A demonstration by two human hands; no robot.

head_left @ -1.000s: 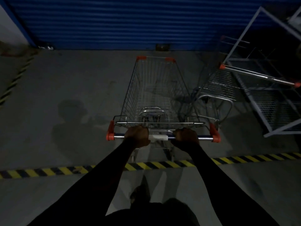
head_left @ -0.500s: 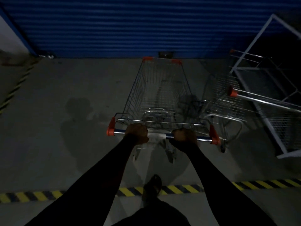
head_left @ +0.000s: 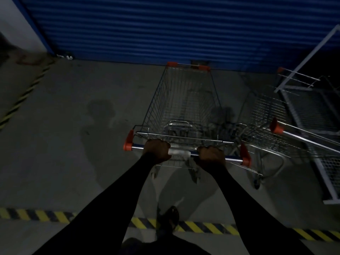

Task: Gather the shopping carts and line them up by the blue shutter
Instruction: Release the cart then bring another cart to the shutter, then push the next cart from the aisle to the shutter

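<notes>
A wire shopping cart point(head_left: 185, 100) with orange corner caps stands in front of me, its nose almost at the foot of the blue shutter point(head_left: 165, 28). My left hand point(head_left: 156, 150) and my right hand point(head_left: 211, 156) both grip its handle bar, either side of a white label. A second shopping cart point(head_left: 265, 124) with an orange-capped handle stands close on the right, angled toward the shutter.
A white metal frame rack point(head_left: 312, 107) leans at the far right beside the second cart. Yellow-black floor tape point(head_left: 211, 227) runs under my foot, and another striped strip point(head_left: 24, 94) lies on the left by a white wall corner.
I have pushed the cart forward over the floor tape toward the shutter. Its nose now nearly meets the shutter's base, and the second cart has drawn alongside on the right.
</notes>
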